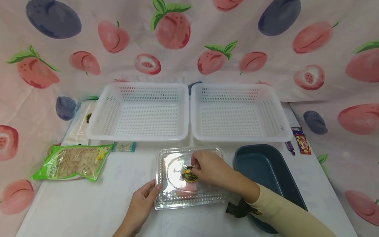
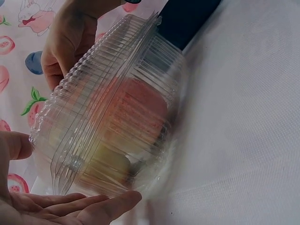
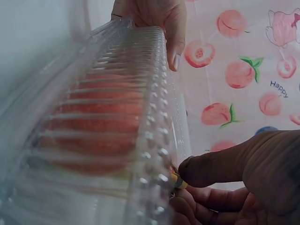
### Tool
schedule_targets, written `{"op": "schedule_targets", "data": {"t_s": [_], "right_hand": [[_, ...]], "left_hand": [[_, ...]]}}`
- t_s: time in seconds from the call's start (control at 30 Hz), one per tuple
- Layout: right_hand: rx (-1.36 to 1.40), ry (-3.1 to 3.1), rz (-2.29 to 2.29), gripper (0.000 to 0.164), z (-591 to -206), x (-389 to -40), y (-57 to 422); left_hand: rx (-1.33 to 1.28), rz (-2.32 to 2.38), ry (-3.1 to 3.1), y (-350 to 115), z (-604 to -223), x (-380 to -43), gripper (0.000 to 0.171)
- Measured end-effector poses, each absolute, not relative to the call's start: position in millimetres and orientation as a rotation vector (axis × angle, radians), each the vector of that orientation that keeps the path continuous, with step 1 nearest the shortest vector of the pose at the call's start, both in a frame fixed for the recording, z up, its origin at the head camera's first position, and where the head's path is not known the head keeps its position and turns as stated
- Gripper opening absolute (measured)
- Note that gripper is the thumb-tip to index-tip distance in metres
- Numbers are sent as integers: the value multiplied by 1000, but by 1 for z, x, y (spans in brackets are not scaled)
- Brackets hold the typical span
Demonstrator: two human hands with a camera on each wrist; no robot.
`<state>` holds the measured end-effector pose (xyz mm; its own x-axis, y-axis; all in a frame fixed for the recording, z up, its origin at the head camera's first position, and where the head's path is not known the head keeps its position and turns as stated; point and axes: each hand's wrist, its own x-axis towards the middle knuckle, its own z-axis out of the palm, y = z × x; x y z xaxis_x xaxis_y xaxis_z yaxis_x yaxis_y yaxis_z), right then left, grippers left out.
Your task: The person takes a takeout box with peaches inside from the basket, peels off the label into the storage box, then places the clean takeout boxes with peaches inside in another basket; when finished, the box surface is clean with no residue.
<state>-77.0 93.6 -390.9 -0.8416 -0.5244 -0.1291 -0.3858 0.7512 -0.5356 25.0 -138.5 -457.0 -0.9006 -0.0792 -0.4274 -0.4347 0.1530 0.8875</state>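
A clear plastic clamshell box [image 1: 204, 194] with a ribbed rim stands closed on the table. Through its wall show a reddish round item [image 2: 140, 112] and a yellowish one [image 2: 108, 161], possibly fruit. My left hand [image 1: 142, 200] holds the box's left side, thumb at the lid's edge and fingers along the wall. A round black-and-gold sticker [image 1: 189, 176] lies on the lid. Over the lid, my right hand [image 1: 208, 168] pinches at the sticker with thumb and fingers; in the right wrist view the thumb [image 3: 211, 166] meets its edge.
Two white slotted baskets [image 1: 139, 136] [image 1: 241, 136] stand behind the box. A dark blue tray [image 1: 263, 171] lies under my right forearm. At left are a green-edged food bag [image 1: 80, 163], a white bag [image 1: 80, 128] and a small teal packet [image 1: 124, 146]; a red snack packet [image 1: 302, 144] lies right.
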Motion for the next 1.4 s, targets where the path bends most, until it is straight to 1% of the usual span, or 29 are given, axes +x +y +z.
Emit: {"op": "schedule_targets", "data": {"t_s": [0.1, 0.3, 0.53, 0.87, 1.03, 1.27, 1.4], "right_hand": [[-723, 2682, -730, 8, -392, -76, 92], [-762, 2696, -742, 19, -394, -75, 91], [-803, 2695, -769, 21, -394, -73, 91], [-705, 2630, -925, 12, -389, -75, 95], [-647, 2618, -954, 10, -382, -78, 100], [-547, 2599, -1000, 4, -372, -83, 114], [-475, 2593, -1018, 5, -365, -85, 124]], "left_hand": [[-496, 1812, 2155, -139, -457, 25, 63], [-498, 1804, 2156, -138, -457, 25, 65], [-476, 1792, 2181, -139, -457, 25, 65], [-474, 1802, 2184, -140, -457, 25, 66], [-475, 1792, 2187, -139, -457, 25, 67], [-468, 1786, 2203, -139, -456, 25, 66], [-468, 1778, 2214, -138, -455, 26, 66]]}}
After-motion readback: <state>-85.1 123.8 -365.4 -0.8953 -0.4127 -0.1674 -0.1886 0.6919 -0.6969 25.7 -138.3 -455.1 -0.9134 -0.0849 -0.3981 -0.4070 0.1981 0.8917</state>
